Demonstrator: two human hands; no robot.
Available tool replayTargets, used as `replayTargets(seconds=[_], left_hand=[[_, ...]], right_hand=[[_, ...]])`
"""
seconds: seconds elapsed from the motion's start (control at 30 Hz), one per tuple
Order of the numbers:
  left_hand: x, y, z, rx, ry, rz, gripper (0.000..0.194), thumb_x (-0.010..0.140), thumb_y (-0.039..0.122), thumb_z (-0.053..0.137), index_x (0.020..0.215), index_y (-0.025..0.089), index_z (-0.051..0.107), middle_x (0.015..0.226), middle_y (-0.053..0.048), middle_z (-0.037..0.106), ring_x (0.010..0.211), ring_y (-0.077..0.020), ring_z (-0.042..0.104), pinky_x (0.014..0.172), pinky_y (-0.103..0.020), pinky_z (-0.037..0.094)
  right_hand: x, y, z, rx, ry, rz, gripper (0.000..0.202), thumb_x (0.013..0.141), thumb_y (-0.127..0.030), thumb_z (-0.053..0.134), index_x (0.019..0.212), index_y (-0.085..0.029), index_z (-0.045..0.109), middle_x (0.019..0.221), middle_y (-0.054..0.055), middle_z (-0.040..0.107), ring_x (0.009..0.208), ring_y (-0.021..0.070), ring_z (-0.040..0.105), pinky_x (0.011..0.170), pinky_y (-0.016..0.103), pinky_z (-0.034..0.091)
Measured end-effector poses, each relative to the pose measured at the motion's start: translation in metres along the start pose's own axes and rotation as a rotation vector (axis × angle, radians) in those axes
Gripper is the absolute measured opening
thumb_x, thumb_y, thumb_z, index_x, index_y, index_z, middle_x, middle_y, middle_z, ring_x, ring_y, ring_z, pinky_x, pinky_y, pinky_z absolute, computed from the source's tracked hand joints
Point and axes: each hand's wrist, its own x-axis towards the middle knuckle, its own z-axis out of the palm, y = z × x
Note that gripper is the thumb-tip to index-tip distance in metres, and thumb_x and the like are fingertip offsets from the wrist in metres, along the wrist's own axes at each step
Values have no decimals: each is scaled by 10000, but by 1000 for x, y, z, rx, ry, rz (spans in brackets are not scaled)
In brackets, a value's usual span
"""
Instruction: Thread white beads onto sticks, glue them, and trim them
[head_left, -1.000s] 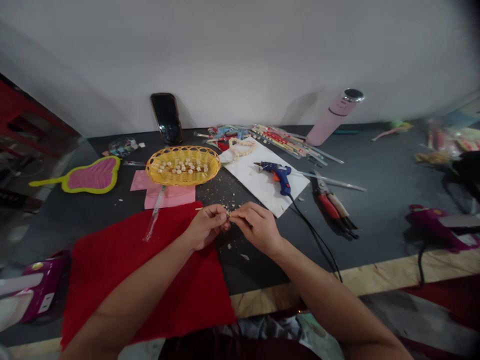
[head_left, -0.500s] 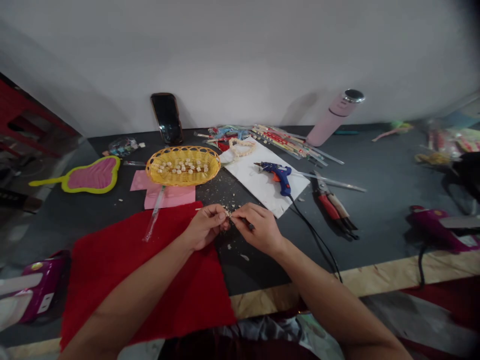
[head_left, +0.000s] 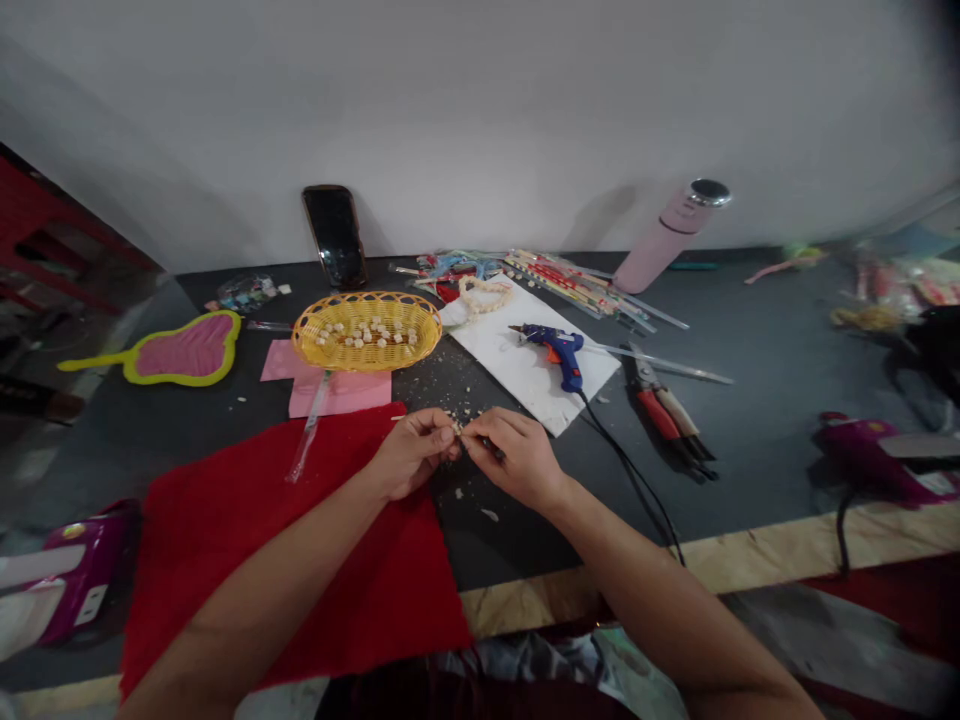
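My left hand [head_left: 418, 450] is closed in a pinch above the corner of a red cloth [head_left: 300, 560]. Close against it, the fingertips of my right hand [head_left: 517, 455] are pinched together too. Something tiny and pale shows between the two sets of fingertips, too small to name. Pale crumbs [head_left: 489, 515] lie scattered on the dark table around and below the hands. Beyond my left hand is a yellow woven basket [head_left: 367, 365] with several small whitish cubes [head_left: 367, 332] in it. A blue glue gun [head_left: 559, 350] rests on a white board [head_left: 510, 360] past my right hand.
Red-handled pliers [head_left: 667, 410] lie to the right, near the glue gun's black cord [head_left: 637, 470]. Patterned sticks [head_left: 574, 280], a pink flask [head_left: 667, 240] and a phone [head_left: 334, 235] are along the wall. Leftward are a yellow-rimmed pink paddle shape [head_left: 187, 350] and pink paper [head_left: 337, 393].
Both hands stay in nearly the same place, fingertips together. Only slight finger movement shows; the things on the table have not moved.
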Motion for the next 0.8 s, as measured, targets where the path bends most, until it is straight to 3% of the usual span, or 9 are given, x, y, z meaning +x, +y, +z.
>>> replayTargets(seconds=[0.37, 0.6, 0.8], left_hand=[[-1, 0, 1, 10, -1, -1, 238, 636, 256, 778, 656, 123, 581, 562, -5, 615, 539, -88, 555, 567, -192, 399], [-2, 4, 1, 14, -42, -20, 218, 673, 262, 747, 667, 122, 580, 550, -2, 588, 534, -91, 539, 565, -203, 392], [-3, 6, 0, 13, -97, -56, 230, 683, 243, 739, 625, 123, 551, 566, -3, 589, 540, -85, 531, 584, -211, 394]], right_hand=[[-2, 2, 0, 38, -23, 22, 84, 867, -185, 518, 855, -194, 601, 779, 36, 635, 727, 133, 590, 705, 259, 486], [-2, 1, -4, 232, -1, 172, 135, 876, -200, 511, 976, -190, 601, 818, 43, 607, 692, 127, 571, 603, 245, 478], [0, 3, -6, 387, -96, 177, 222, 870, -228, 556, 1085, -210, 603, 895, 50, 617, 821, 145, 587, 731, 282, 494]])
